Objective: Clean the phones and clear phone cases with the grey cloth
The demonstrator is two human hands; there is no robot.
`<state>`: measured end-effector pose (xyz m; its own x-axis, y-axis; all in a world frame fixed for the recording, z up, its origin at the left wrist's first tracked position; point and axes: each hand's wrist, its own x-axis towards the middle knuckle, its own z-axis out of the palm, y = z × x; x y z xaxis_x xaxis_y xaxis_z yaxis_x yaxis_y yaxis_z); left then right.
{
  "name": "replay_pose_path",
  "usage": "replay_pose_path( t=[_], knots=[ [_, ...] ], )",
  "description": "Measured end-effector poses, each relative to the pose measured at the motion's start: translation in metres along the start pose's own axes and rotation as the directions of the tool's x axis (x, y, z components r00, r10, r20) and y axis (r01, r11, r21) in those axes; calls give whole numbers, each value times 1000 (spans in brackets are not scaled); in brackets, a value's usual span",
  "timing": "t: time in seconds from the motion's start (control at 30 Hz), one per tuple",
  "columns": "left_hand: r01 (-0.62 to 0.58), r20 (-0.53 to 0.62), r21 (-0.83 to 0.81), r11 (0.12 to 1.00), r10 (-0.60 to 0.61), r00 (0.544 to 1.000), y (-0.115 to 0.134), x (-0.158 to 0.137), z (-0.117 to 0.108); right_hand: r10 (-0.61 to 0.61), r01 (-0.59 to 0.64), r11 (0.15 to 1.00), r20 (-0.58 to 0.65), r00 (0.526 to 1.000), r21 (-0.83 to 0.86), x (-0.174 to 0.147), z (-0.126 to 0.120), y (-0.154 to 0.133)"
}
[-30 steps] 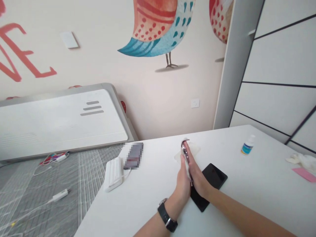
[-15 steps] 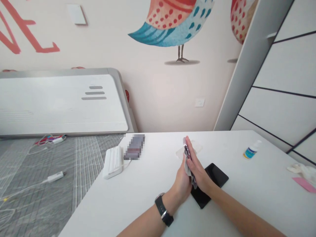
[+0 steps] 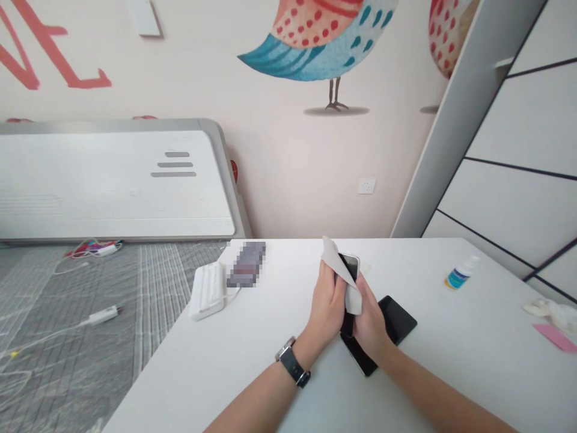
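1. Step, as judged: wiping the phone (image 3: 350, 263), held above the tablet (image 3: 399, 320), at five o'clock in view.
2. Right hand (image 3: 371, 319) grips the phone; left hand (image 3: 328, 299) clasps the cloth (image 3: 334, 260) against it.
3. Next move appears to call for a steady phone, cloth flat.
4. Bottle (image 3: 460, 272), three o'clock of phone: label (image 3: 457, 278) unreadable.
5. Wall lettering (image 3: 45, 41), ten o'clock: cropped, apparently "E".

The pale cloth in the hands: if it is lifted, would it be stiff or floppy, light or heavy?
The pale cloth is probably floppy, as it folds across the phone. It looks light for its size, judging by its thin edge.
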<state>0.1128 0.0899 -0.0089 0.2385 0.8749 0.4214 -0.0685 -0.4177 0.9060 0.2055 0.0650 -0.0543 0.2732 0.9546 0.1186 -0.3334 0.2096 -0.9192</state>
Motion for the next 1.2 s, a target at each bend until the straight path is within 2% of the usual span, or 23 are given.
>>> replay_pose_path(
  t=[0.1, 0.17, 0.23, 0.3, 0.37, 0.47, 0.6, 0.77, 0.93, 1.1, 1.2],
  knots=[
    [69, -15, -73, 995, -71, 997, 0, 4, 0, -71, 55, 993, -165, 984, -102, 8, -4, -12],
    [177, -25, -241, 954, -189, 982, -2, 4, 1, -159, 133, 976, -148, 976, -172, 13, -5, -20],
    [311, 27, -448, 838, -335, 942, -4, 3, 4, -226, 194, 951, -113, 967, -241, 16, -6, -23],
    [417, 123, -570, 708, -428, 896, -5, 1, 6, -244, 194, 932, -132, 961, -307, 19, -10, -21],
    [482, 207, -594, 644, -456, 865, -4, -3, 9, -236, 160, 922, -182, 955, -353, 23, -16, -17],
    [537, 291, -579, 614, -460, 839, -2, -8, 13, -253, 144, 913, -255, 933, -381, 31, -26, -13],
    [550, 334, -552, 627, -437, 835, -2, -12, 16, -261, 151, 918, -272, 926, -368, 40, -32, -14],
    [505, 259, -490, 711, -435, 862, -18, -7, 9, -158, 79, 951, -250, 955, -299, 38, -28, -10],
    [517, 219, -398, 758, -469, 856, -32, -4, 2, -68, 26, 975, -187, 980, -219, 38, -25, -5],
    [447, 174, -457, 769, -416, 893, -25, -2, 2, -43, 24, 986, -114, 993, -164, 41, -26, -1],
    [437, 170, -488, 756, -409, 897, -18, 0, -1, -53, 42, 988, -69, 996, -149, 42, -25, -2]
  ],
)
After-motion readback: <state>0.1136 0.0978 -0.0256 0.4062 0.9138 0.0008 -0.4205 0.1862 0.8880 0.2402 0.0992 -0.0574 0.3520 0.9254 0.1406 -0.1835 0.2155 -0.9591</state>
